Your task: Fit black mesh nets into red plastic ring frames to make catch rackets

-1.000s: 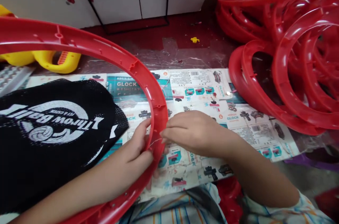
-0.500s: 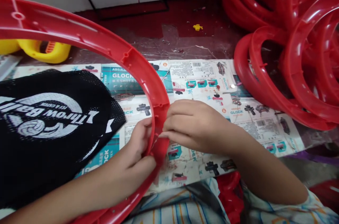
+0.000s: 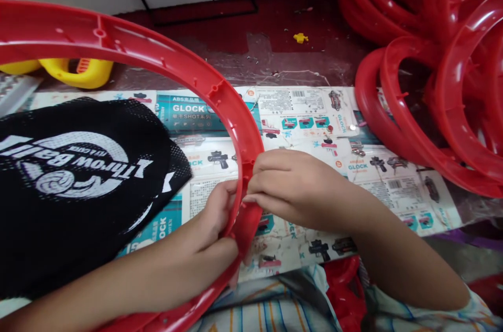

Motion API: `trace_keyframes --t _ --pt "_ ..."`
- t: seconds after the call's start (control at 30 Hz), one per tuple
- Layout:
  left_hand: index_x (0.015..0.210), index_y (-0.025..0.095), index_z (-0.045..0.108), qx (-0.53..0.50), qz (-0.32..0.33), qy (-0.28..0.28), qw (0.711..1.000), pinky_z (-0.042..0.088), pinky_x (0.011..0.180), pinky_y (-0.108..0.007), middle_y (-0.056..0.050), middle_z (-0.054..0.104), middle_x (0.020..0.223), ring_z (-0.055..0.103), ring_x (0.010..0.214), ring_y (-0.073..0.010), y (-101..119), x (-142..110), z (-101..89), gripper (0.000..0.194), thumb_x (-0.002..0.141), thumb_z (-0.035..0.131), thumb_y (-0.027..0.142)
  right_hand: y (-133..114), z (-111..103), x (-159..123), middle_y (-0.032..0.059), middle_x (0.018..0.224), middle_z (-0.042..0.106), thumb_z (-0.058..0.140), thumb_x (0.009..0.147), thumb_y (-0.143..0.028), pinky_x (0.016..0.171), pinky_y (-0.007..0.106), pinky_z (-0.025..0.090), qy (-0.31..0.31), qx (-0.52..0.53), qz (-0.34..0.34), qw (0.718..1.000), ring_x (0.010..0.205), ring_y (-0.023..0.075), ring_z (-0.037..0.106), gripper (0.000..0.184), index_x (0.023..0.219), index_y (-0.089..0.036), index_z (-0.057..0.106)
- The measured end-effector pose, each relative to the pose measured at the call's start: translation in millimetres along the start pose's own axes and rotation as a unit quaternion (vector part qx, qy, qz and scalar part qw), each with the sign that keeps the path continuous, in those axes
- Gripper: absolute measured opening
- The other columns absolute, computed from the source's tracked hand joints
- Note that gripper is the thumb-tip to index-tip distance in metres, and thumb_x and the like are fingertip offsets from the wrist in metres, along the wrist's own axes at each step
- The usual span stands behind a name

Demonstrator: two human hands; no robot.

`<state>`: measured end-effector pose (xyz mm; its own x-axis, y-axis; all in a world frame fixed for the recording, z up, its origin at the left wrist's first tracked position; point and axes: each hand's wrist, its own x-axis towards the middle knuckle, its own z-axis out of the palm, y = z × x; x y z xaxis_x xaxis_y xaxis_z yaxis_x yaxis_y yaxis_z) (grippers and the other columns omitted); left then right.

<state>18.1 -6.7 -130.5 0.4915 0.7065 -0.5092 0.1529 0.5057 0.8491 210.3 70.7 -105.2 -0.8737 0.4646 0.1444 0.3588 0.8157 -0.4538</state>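
A large red plastic hoop (image 3: 188,70) with a hollow, ribbed channel stands tilted in front of me, partly past the left edge. My left hand (image 3: 214,232) is closed around its near right side, thumb on the inside. At the same stretch, my right hand (image 3: 291,188) has its fingers bunched in a pinch against the channel and outer rim. Anything between those fingertips is too small or hidden to make out. Beneath the hoop lies a black mesh net (image 3: 90,190) with white "Throw Ball" print.
More red hoops (image 3: 416,101) are heaped at the right. Printed cardboard (image 3: 306,112) covers part of the dark red table. A yellow plastic part (image 3: 84,75) lies at the left behind the hoop, and a small yellow piece (image 3: 301,38) farther back.
The view has shifted slightly, moving everything a little to the right. The hoop's far side has swung further right, while both hands keep their places on its near side.
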Motion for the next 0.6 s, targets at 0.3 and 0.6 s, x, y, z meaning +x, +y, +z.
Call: trace_keyframes --t 0.3,0.6 --pt "0.122 0.027 0.036 -0.044 -0.018 -0.023 0.999 0.044 0.088 -0.035 -0.003 0.055 0.114 0.053 0.103 -0.0217 2.7 -2.9 5.0 0.041 0.084 0.051 0.025 -5.9 -1.3 1.0 0.0033 0.074 0.060 0.060 0.089 -0.019 0.065 0.024 0.041 -0.017 0.040 0.054 0.998 0.068 0.0121 0.053 0.020 0.071 -0.011 0.066" --pt "0.117 0.027 0.039 -0.032 0.031 0.051 0.998 0.045 0.088 -0.032 -0.004 0.060 0.112 0.057 0.100 -0.0197 -11.5 6.1 10.4 0.028 0.095 0.043 0.043 -8.3 4.1 2.4 0.0044 0.075 0.062 0.058 0.089 -0.017 0.063 0.025 0.040 -0.021 0.026 0.047 0.998 0.068 0.0126 0.053 0.021 0.072 -0.011 0.067"
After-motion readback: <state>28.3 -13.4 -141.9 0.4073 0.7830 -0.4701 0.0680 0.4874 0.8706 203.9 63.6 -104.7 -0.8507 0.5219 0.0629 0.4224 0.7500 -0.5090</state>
